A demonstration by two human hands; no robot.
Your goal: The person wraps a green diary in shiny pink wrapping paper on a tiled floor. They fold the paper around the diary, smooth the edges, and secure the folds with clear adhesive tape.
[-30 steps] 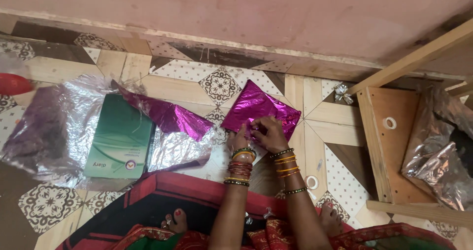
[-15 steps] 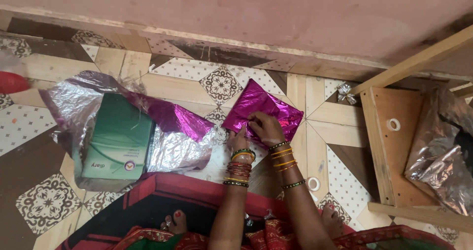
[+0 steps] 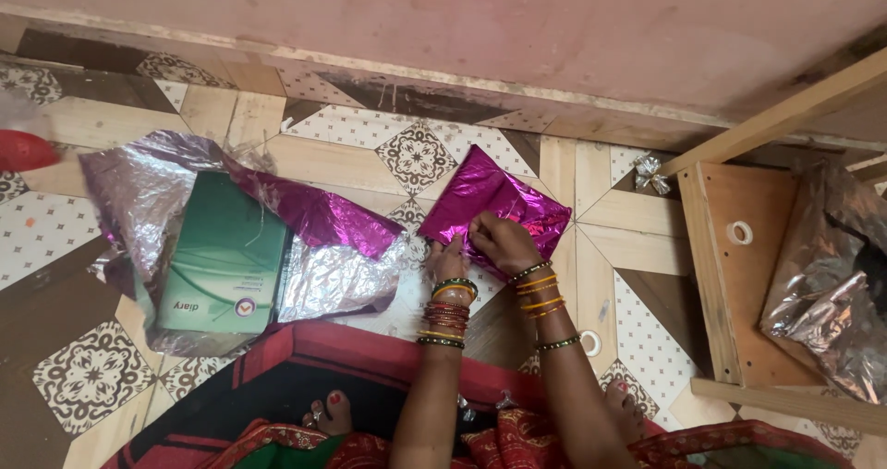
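Head view: the right hand (image 3: 499, 241) has slid nearer the left hand (image 3: 447, 261), both sets of fingers seemingly pinching the magenta-foil parcel (image 3: 494, 210)'s near flap.

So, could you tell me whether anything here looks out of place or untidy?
Nothing is damaged, but a loose sheet of crumpled foil wrap lies spread askew under the green book, while both hands press on the magenta parcel.

Wrapped parcel (image 3: 494, 206) lies right of book (image 3: 224, 255), which rests on foil sheet (image 3: 337, 280).
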